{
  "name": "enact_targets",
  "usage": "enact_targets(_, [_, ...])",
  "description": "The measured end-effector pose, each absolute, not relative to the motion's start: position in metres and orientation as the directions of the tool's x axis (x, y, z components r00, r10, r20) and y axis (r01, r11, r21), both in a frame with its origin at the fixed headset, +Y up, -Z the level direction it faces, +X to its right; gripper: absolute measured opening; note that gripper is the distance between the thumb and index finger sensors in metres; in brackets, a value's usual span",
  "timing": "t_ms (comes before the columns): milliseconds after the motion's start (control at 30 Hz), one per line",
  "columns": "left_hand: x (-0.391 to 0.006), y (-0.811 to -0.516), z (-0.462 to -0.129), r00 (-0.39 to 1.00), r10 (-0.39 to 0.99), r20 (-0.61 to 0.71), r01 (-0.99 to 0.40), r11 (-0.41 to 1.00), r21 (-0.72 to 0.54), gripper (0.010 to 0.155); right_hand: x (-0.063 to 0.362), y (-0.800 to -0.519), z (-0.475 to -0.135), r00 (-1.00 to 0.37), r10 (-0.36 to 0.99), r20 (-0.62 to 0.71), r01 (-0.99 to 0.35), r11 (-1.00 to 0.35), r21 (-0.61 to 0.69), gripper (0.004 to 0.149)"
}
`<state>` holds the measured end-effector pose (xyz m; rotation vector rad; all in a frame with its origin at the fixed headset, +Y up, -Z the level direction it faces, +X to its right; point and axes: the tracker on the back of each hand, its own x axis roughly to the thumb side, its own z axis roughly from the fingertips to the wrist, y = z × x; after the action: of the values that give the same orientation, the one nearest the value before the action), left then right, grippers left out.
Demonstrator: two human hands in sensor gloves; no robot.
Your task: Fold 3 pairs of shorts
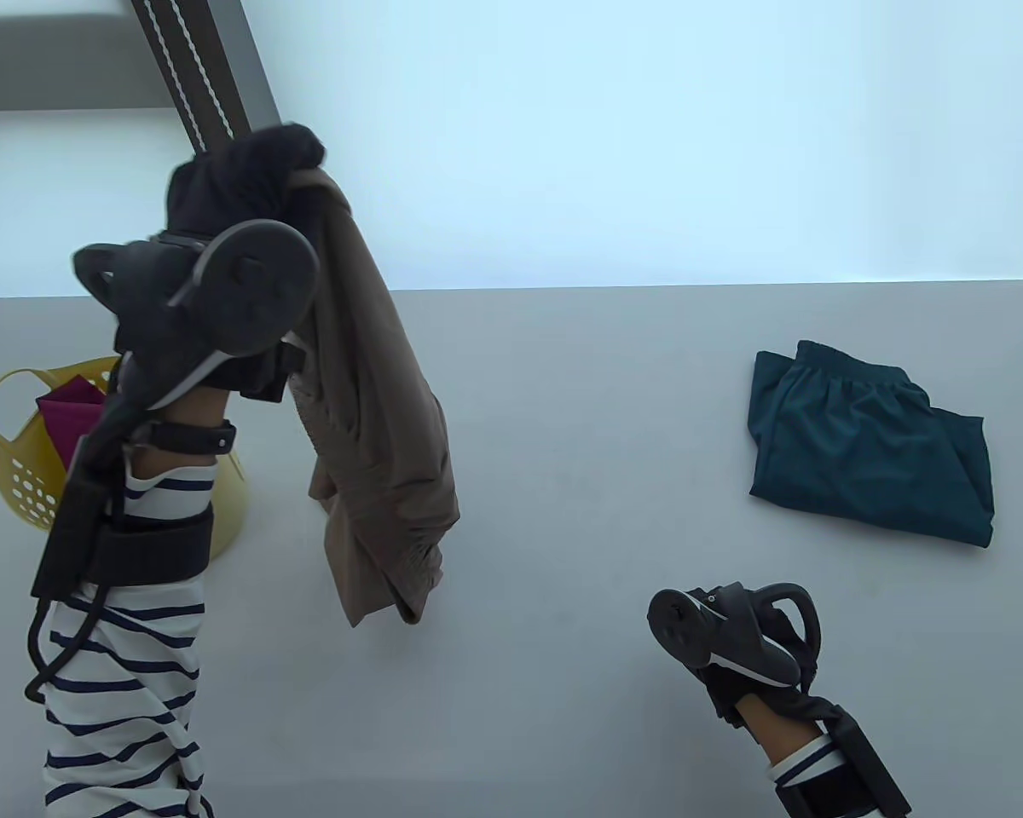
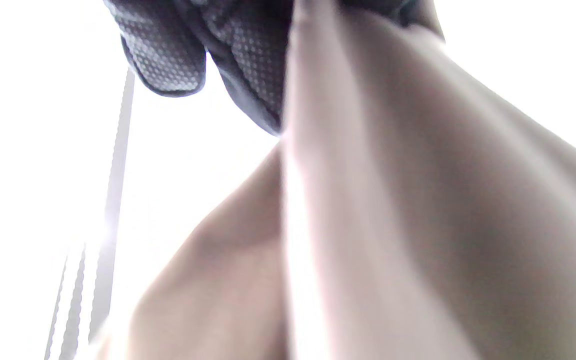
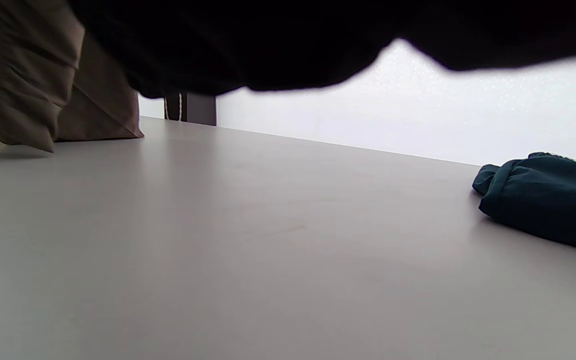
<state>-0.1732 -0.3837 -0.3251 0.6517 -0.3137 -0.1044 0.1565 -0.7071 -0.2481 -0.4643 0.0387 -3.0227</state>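
Note:
My left hand [image 1: 256, 175] is raised high over the left side of the table and grips the top of a pair of tan shorts [image 1: 375, 409]. They hang down bunched, their lower end just above the table. In the left wrist view the gloved fingers [image 2: 248, 55] curl round the tan shorts [image 2: 418, 200]. A folded dark teal pair of shorts [image 1: 869, 443] lies flat at the right. My right hand [image 1: 737, 686] hovers low over the table's front right under its tracker, holding nothing. The right wrist view shows the tan shorts [image 3: 23, 75] and the teal shorts [image 3: 548, 205].
A yellow perforated basket [image 1: 17, 477] stands at the table's left edge behind my left forearm, with a magenta garment [image 1: 68, 417] inside. A dark post with white stripes [image 1: 205, 68] rises beyond the far left edge. Grey table [image 1: 605, 554] lies between the two pairs.

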Motion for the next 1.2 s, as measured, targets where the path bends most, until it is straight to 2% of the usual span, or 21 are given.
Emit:
enact_targets(33, [-0.158,-0.405,-0.324,0.915,-0.267,0.302,0.035,0.799,0.600,0.039,0.156,-0.707,-0.248,-0.950,-0.086,0.299,0.078,-0.996,-0.036,0.037])
enact_targets(133, [-0.120,-0.461,-0.317,0.809,-0.372,0.455,0.094,0.846,0.524,0.039,0.156,-0.709,-0.249,-0.951,-0.086,0.298,0.081,-0.996,-0.027,0.037])
enact_targets(167, [-0.108,-0.479,-0.311,0.748,-0.401,0.529,0.124,0.868,0.481,0.048,0.157,-0.709,-0.249,-0.951,-0.086,0.297,0.082,-0.996,-0.025,0.037])
enact_targets(233, [-0.087,-0.508,-0.297,0.550,-0.424,0.720,0.251,0.906,0.341,0.079,0.157,-0.708,-0.248,-0.953,-0.088,0.291,0.083,-0.996,-0.028,0.037])
enact_targets(300, [-0.079,-0.518,-0.290,0.499,-0.350,0.793,0.260,0.933,0.248,0.089,0.159,-0.706,-0.248,-0.956,-0.088,0.279,0.080,-0.996,-0.040,0.037])
enact_targets(333, [-0.077,-0.519,-0.289,0.483,-0.304,0.822,0.205,0.951,0.231,0.090,0.161,-0.704,-0.248,-0.959,-0.084,0.269,0.074,-0.996,-0.050,0.037])
enact_targets(400, [-0.077,-0.519,-0.296,0.489,-0.250,0.836,0.169,0.967,0.190,0.089,0.162,-0.703,-0.249,-0.962,-0.079,0.260,0.066,-0.996,-0.057,0.037])
enact_targets(467, [-0.079,-0.528,-0.311,0.516,-0.237,0.823,0.194,0.968,0.158,0.085,0.164,-0.703,-0.249,-0.963,-0.074,0.259,0.062,-0.997,-0.056,0.037])
enact_targets(567, [-0.087,-0.570,-0.344,0.556,-0.347,0.755,0.397,0.909,0.125,0.079,0.164,-0.703,-0.249,-0.963,-0.076,0.260,0.065,-0.997,-0.051,0.037])
enact_targets(633, [-0.096,-0.612,-0.365,0.546,-0.419,0.725,0.575,0.817,0.039,0.087,0.164,-0.703,-0.249,-0.963,-0.072,0.261,0.061,-0.997,-0.052,0.037])
enact_targets(700, [-0.107,-0.651,-0.381,0.547,-0.403,0.733,0.700,0.701,-0.137,0.106,0.164,-0.703,-0.250,-0.962,-0.069,0.263,0.058,-0.997,-0.050,0.037])
enact_targets(800, [-0.121,-0.700,-0.393,0.656,-0.275,0.703,0.697,0.579,-0.424,0.122,0.164,-0.704,-0.250,-0.962,-0.069,0.266,0.059,-0.997,-0.044,0.037])
enact_targets(833, [-0.123,-0.707,-0.394,0.649,-0.295,0.701,0.706,0.577,-0.411,0.122,0.163,-0.704,-0.250,-0.961,-0.068,0.266,0.059,-0.997,-0.041,0.037])
enact_targets(867, [-0.124,-0.715,-0.397,0.628,-0.357,0.692,0.729,0.581,-0.362,0.115,0.163,-0.705,-0.250,-0.962,-0.068,0.266,0.060,-0.998,-0.038,0.037])
enact_targets(900, [-0.124,-0.717,-0.400,0.615,-0.454,0.644,0.738,0.618,-0.269,0.103,0.163,-0.705,-0.251,-0.962,-0.068,0.266,0.061,-0.998,-0.034,0.037])
enact_targets(967, [-0.124,-0.710,-0.409,0.623,-0.539,0.567,0.713,0.689,-0.129,0.069,0.164,-0.706,-0.251,-0.962,-0.068,0.263,0.062,-0.998,-0.030,0.037])
enact_targets(1000, [-0.124,-0.705,-0.413,0.646,-0.553,0.526,0.694,0.713,-0.103,0.057,0.164,-0.706,-0.251,-0.963,-0.068,0.262,0.063,-0.998,-0.029,0.037])
enact_targets(1033, [-0.125,-0.689,-0.423,0.723,-0.543,0.427,0.632,0.770,-0.091,0.051,0.164,-0.705,-0.251,-0.963,-0.069,0.260,0.064,-0.998,-0.029,0.037])
enact_targets(1133, [-0.123,-0.650,-0.437,0.837,-0.472,0.279,0.505,0.861,-0.058,0.049,0.164,-0.705,-0.251,-0.964,-0.072,0.254,0.068,-0.997,-0.026,0.037])
enact_targets(1200, [-0.118,-0.624,-0.438,0.877,-0.426,0.222,0.433,0.901,0.019,0.050,0.164,-0.705,-0.251,-0.965,-0.075,0.252,0.071,-0.997,-0.023,0.037])
